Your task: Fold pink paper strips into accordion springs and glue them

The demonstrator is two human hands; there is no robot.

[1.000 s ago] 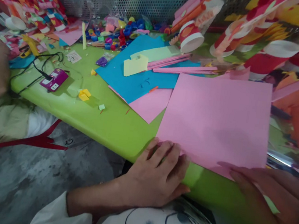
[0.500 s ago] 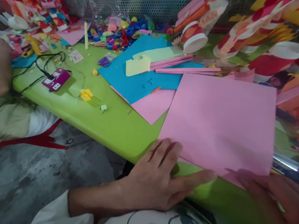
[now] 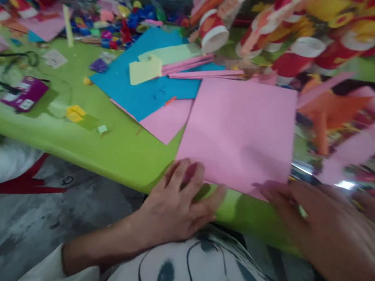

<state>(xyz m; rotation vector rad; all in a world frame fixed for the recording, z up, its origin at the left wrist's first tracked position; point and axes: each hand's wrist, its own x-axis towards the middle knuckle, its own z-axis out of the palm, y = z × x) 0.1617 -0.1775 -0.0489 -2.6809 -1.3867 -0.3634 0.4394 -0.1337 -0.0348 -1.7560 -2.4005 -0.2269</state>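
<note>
A large sheet of pink paper [image 3: 238, 129] lies on the green table top, close to its front edge. My left hand [image 3: 175, 199] rests flat with spread fingers at the sheet's near left corner, its fingertips on the paper. At the near right corner, my right hand [image 3: 315, 223] has its thumb and forefinger closed on the paper's edge; the rest of it is blurred. A blue sheet [image 3: 174, 87] lies to the left, with folded pink strips [image 3: 203, 75] and a pale yellow piece [image 3: 145, 69] on top.
Red-and-white paper cups [image 3: 214, 32] stand along the back. Orange and pink cut paper [image 3: 331, 109] crowds the right side. Left are a purple box with a black cable [image 3: 28, 95], a yellow folded piece [image 3: 75, 113] and colourful small toys [image 3: 120, 24]. A red stool [image 3: 24, 182] stands below.
The view has swung right, so the scene sits further left and another person's arm has left the picture. Both my hands keep their places at the pink sheet's near edge.
</note>
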